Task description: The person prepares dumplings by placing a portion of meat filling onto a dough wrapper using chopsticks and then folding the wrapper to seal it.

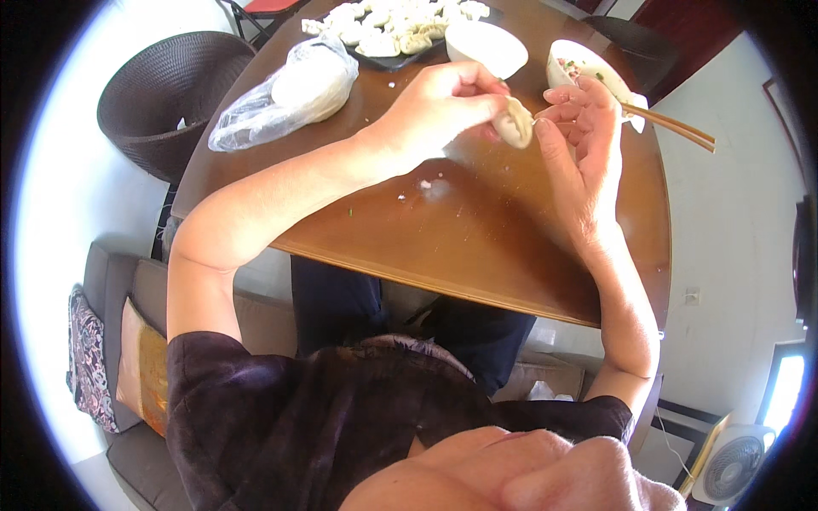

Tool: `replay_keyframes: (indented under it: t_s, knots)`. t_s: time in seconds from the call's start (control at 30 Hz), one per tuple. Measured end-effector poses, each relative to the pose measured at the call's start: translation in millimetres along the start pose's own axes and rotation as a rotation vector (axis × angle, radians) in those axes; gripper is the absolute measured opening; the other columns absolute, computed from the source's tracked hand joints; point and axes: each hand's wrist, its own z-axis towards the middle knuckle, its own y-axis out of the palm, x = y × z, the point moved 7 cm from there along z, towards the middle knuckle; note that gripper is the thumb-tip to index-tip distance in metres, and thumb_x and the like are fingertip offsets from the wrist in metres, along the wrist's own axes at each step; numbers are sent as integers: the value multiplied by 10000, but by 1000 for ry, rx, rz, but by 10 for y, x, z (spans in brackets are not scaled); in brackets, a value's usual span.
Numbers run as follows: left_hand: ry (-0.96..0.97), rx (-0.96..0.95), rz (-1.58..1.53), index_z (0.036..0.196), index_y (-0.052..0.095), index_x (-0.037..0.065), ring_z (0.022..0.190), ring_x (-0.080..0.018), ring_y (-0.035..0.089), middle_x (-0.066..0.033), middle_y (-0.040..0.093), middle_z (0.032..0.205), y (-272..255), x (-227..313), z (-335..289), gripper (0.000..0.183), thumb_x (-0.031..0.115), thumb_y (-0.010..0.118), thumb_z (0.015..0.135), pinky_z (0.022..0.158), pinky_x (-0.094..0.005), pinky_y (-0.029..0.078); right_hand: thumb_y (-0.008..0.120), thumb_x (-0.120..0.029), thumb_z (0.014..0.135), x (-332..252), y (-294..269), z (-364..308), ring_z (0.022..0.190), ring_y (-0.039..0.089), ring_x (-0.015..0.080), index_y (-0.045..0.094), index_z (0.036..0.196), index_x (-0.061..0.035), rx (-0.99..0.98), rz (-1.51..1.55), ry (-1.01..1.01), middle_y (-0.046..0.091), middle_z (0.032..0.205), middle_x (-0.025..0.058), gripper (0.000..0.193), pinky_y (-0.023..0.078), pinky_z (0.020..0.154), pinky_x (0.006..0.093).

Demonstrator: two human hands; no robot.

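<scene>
Above the wooden table (477, 230), my left hand (447, 106) is closed on a pale folded dumpling (513, 124), pinching it between thumb and fingers. My right hand (588, 140) is just to the right of the dumpling. Its fingers are loosely bent and apart, with the thumb tip close to the dumpling's edge; whether they touch is hard to tell. Beyond the right hand stands a white bowl (613, 83) of meat filling with green bits, and wooden chopsticks (682, 128) rest across it. A second white bowl (486, 47) sits behind my left hand.
At the far edge a dark tray (388, 61) bears many shaped dumplings (396, 25). A clear plastic bag (294, 85) with pale dough lies at the left. Flour smudges and crumbs (430, 186) dot the tabletop. A dark woven chair (175, 94) stands left of the table.
</scene>
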Motion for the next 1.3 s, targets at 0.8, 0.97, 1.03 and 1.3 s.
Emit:
replay_keyframes:
  t_s: [0.8,0.97,1.03,1.3]
  knots:
    - [192,-32,418,1139,657,-12,947,-129,651,-78,691,1031,51,118,-34,224,81,631,937,886,-264,524,718,-35,857,126,85,1,838,648,113,585,1171,-50,-109,-69,86,663,933,45,341,550,789,258]
    - [164,-60,477,1134,649,-9,942,-131,655,-79,682,1049,77,106,-40,212,81,622,943,886,-260,533,715,-23,852,97,91,-24,820,648,113,518,1248,-57,-67,-71,75,663,892,44,444,548,772,259]
    - [146,-57,461,1098,652,-11,926,-116,650,-65,682,1018,88,98,-51,183,81,629,941,862,-251,535,712,-17,850,89,80,-33,813,649,114,496,1269,-60,-46,-70,77,662,877,45,473,546,766,259]
    - [154,-25,478,1090,650,-6,892,-92,632,-48,673,983,74,75,-60,189,95,654,929,813,-241,536,698,10,843,29,110,-35,777,644,127,473,1281,-50,-67,-229,-36,660,864,42,497,541,756,267]
